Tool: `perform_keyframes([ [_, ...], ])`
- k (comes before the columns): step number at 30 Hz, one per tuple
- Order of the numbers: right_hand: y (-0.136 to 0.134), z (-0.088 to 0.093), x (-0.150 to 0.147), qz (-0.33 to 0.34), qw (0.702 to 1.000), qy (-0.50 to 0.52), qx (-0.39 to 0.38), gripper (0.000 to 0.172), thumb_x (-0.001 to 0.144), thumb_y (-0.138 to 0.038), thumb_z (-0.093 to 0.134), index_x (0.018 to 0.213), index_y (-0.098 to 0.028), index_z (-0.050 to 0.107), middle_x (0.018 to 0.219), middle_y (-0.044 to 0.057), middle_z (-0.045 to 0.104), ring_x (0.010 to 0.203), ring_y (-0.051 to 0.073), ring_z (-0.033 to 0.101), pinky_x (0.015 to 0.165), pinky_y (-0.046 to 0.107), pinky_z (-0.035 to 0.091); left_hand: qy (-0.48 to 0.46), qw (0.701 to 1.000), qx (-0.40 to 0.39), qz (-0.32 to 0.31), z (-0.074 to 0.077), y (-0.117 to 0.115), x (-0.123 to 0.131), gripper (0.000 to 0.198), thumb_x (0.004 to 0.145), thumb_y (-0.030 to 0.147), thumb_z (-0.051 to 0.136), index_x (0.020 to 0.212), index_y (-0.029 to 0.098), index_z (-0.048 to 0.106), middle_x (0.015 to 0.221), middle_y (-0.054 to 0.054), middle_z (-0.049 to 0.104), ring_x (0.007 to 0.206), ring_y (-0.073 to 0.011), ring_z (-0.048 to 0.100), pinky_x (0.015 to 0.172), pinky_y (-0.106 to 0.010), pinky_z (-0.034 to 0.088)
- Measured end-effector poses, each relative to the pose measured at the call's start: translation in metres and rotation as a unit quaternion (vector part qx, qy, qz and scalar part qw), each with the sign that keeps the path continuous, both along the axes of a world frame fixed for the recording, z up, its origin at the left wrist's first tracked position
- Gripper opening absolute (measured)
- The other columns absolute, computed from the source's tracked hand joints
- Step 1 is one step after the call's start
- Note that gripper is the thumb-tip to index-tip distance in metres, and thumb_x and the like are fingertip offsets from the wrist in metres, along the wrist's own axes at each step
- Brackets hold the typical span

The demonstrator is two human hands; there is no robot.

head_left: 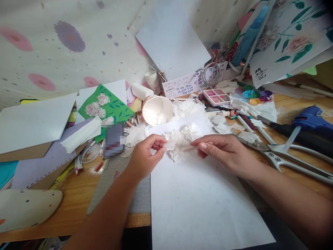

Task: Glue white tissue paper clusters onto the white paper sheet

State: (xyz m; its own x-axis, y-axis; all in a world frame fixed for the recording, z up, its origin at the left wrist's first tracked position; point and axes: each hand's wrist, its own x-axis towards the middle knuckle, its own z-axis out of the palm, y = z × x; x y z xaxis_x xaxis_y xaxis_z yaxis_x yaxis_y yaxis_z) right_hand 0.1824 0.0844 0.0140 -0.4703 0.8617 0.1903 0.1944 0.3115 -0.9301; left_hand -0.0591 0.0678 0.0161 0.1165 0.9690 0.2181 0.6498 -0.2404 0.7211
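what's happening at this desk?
A person's left hand pinches a small white paper piece, while the right hand holds a thin pale strip close to it. Both hands are above a large white sheet, with ruffled white paper lying at its far end. Scissors lie off to the right, and a paper cup lies tipped behind.
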Motion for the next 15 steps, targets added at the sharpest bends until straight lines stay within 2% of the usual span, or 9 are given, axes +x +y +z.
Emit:
perform_keyframes([
  [4,0.000,-0.002,-0.001,0.016,0.999,-0.035,0.021,0.030,0.090,-0.037,0.046,0.090,-0.016,0.068,0.069,0.003,0.066,0.064,0.012,0.060,0.062,0.023,0.047,0.049,0.998,-0.031,-0.027,0.005,-0.001,0.002,0.011,0.078,0.023,0.054,0.084,0.019,0.062,0.078,-0.001,0.063,0.073,-0.0135,0.057,0.072,-0.026,0.046],
  [7,-0.001,-0.003,-0.002,0.029,0.998,-0.042,0.035,0.030,0.091,-0.036,0.045,0.088,-0.015,0.067,0.069,0.002,0.065,0.064,0.011,0.059,0.060,0.021,0.046,0.079,0.991,-0.077,-0.081,0.010,-0.004,0.001,0.010,0.078,0.020,0.053,0.081,0.020,0.063,0.077,0.001,0.062,0.072,-0.0122,0.056,0.069,-0.024,0.045],
  [11,-0.001,-0.003,-0.003,0.035,0.998,-0.035,0.050,0.028,0.091,-0.034,0.046,0.087,-0.016,0.067,0.069,0.001,0.064,0.064,0.009,0.059,0.059,0.018,0.045,0.105,0.972,-0.145,-0.151,0.013,-0.009,-0.002,0.022,0.076,0.017,0.057,0.096,0.025,0.061,0.076,0.004,0.059,0.068,-0.0091,0.054,0.065,-0.019,0.044],
  [15,-0.002,-0.003,-0.004,0.020,0.998,-0.029,0.056,0.025,0.090,-0.033,0.048,0.091,-0.018,0.067,0.076,0.002,0.067,0.069,0.010,0.061,0.063,0.019,0.046,0.162,0.961,-0.142,-0.172,0.010,-0.012,-0.003,0.031,0.077,0.018,0.055,0.107,0.029,0.059,0.071,0.006,0.054,0.062,-0.0081,0.051,0.058,-0.019,0.040],
])
